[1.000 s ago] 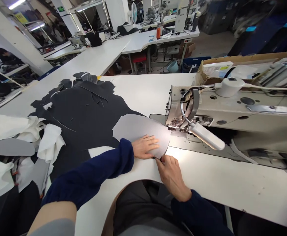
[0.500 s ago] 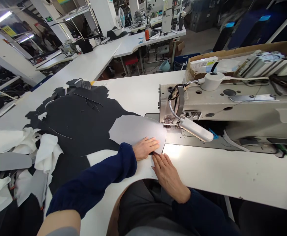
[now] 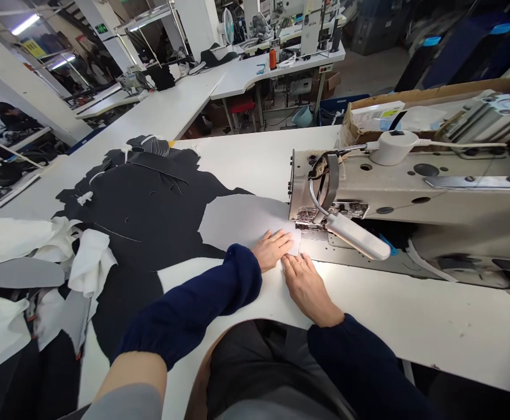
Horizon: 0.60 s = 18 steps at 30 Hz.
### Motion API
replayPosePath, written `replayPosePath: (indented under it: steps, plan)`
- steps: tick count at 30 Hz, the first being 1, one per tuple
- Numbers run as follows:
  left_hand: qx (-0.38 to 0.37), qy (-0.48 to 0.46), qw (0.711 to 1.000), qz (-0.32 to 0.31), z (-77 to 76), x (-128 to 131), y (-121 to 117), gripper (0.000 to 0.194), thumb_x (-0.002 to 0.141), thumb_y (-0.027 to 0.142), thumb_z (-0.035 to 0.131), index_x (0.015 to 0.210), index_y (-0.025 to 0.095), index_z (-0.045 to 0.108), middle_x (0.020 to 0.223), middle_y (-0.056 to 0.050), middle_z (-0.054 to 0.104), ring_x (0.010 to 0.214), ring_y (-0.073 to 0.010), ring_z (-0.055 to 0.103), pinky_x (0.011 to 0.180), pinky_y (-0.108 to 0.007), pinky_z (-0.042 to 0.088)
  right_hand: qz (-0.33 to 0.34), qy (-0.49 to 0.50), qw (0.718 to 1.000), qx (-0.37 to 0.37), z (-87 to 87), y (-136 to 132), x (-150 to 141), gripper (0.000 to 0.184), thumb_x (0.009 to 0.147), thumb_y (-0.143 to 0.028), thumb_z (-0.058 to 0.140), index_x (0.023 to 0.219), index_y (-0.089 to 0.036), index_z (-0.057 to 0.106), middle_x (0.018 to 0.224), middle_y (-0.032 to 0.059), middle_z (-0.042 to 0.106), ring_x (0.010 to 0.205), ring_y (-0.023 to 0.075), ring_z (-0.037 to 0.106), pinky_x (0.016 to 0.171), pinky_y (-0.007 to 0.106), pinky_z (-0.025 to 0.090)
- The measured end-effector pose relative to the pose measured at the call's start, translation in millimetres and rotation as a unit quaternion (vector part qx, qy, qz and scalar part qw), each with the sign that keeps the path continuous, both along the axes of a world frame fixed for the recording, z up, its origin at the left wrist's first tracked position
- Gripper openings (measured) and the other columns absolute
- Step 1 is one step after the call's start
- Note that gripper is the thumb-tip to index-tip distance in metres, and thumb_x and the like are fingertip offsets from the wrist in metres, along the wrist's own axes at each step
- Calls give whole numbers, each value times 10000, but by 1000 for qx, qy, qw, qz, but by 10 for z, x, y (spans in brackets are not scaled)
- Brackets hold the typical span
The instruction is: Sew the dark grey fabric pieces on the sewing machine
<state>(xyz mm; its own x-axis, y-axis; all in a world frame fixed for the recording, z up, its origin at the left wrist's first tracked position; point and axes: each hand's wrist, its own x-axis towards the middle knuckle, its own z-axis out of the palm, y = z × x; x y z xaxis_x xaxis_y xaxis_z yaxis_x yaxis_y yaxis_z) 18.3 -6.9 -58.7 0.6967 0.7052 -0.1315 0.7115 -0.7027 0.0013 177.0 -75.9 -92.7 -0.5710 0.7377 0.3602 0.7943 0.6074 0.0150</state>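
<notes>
A light grey fabric panel point(image 3: 237, 219) lies partly over a large dark fabric piece point(image 3: 150, 213), its right end at the needle area of the sewing machine point(image 3: 346, 175). My left hand point(image 3: 273, 249) rests flat on the panel's front right part, fingers stretched out. Close in front of it, my right hand point(image 3: 308, 287) lies with fingers extended, the tips at the panel's near right corner. Its thumb is mostly hidden. A white lamp point(image 3: 357, 235) on a bendable neck lights the spot by the needle.
White and grey cloth pieces point(image 3: 89, 262) are heaped at the left. Behind the machine stands a cardboard box point(image 3: 346, 125) with items in it. A white plug-like unit point(image 3: 393, 147) sits on the machine's top. Other worktables point(image 3: 237, 79) stand farther back; a person point(image 3: 14, 116) is at far left.
Both hands have moved away from me, toward the machine, with the grey panel turning slightly under them. The panel's right end now lies nearer the needle. The view has shifted a little left.
</notes>
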Motion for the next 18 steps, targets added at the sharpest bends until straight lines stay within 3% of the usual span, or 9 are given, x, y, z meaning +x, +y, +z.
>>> replayPosePath:
  steps: [6, 12, 15, 18]
  plan:
    - [-59, -36, 996, -52, 13, -157, 116, 588, 810, 0, 306, 1350, 199, 428, 1481, -30, 342, 1392, -198, 243, 1110, -436, 278, 9, 71, 997, -8, 11, 44, 95, 319, 946, -169, 339, 1129, -68, 580, 1179, 163, 587, 1122, 270, 511, 993, 455, 374]
    - [-59, -43, 995, -65, -14, -198, 101, 581, 804, 3, 332, 1343, 188, 447, 1476, -59, 347, 1392, -233, 244, 1110, -459, 264, 7, 157, 987, 6, 75, -86, 246, 223, 930, -147, 385, 1010, -125, 592, 1072, 110, 629, 1059, 223, 534, 934, 387, 405]
    - [-32, -51, 996, -68, -9, -177, 56, 501, 865, 67, 342, 1345, 175, 439, 1472, -81, 350, 1389, -238, 248, 1104, -457, 269, -23, 171, 985, -19, 112, -100, 249, 193, 923, -141, 392, 915, -147, 585, 929, 81, 631, 910, 192, 560, 841, 354, 426]
    - [-14, -55, 996, -71, 6, -165, 36, 418, 920, 207, 382, 1332, 173, 443, 1462, -90, 364, 1376, -250, 271, 1091, -460, 289, -16, 159, 987, -16, 123, -54, 195, 201, 909, -117, 373, 907, -136, 572, 1033, 117, 606, 984, 215, 539, 842, 361, 433]
